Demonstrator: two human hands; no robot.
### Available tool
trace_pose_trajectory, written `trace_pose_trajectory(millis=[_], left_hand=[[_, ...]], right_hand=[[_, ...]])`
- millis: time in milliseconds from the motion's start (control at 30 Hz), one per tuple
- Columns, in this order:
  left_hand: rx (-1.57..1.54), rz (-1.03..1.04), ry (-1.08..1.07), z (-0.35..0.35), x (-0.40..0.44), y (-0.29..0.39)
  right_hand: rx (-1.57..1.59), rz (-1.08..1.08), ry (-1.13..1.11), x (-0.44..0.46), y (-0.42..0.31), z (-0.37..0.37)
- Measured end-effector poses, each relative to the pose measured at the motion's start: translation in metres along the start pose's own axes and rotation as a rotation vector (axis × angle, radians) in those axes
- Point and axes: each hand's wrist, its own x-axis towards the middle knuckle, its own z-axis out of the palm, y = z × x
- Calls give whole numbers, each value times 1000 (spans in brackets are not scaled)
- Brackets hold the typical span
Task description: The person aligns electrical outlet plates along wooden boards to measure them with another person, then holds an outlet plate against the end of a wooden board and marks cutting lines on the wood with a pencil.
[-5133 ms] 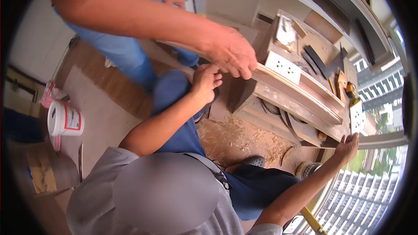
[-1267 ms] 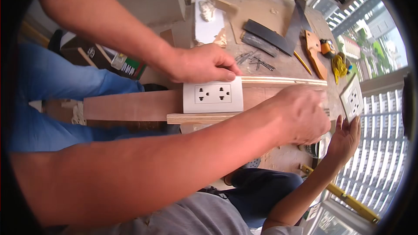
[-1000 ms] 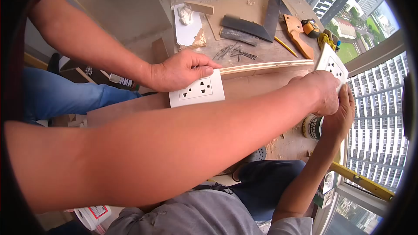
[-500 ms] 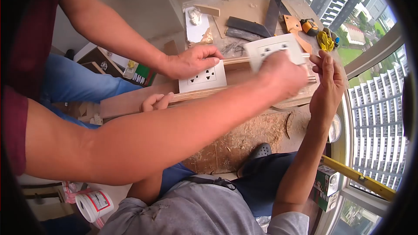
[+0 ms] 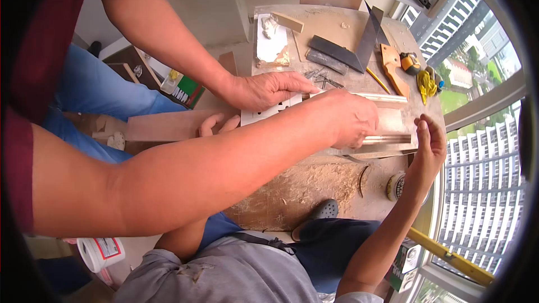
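Note:
My left hand presses thumb and fingers on the top edge of a white socket plate, which lies across a wooden channel. My right hand is curled low over the channel, beside the first plate. The second socket plate is almost wholly hidden beneath this hand and my forearm. A co-worker's fingers touch the near side of the channel by the first plate. The co-worker's other hand is raised near the channel's right end, fingertips pinched together.
On the worktable lie black blades, a pencil, a wooden saw handle, an orange-black tape measure and yellow cord. A yellow level leans by the window. The co-worker's grey shirt fills the bottom.
My right hand took the second socket plate from the co-worker's hand on the right, then carried it left and down to the channel. The co-worker's other hand has come to the channel's near side.

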Motion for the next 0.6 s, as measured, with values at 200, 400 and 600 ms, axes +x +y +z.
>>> trace_pose_trajectory(millis=[200, 400, 600], left_hand=[[-362, 153, 510, 5, -30, -1], [-92, 226, 119, 26, -9, -9], [-540, 144, 622, 30, -63, -1]], right_hand=[[-407, -185, -335, -10, -15, 11], [-756, -289, -609, -12, -22, -2], [-927, -321, -634, -15, -18, -15]])
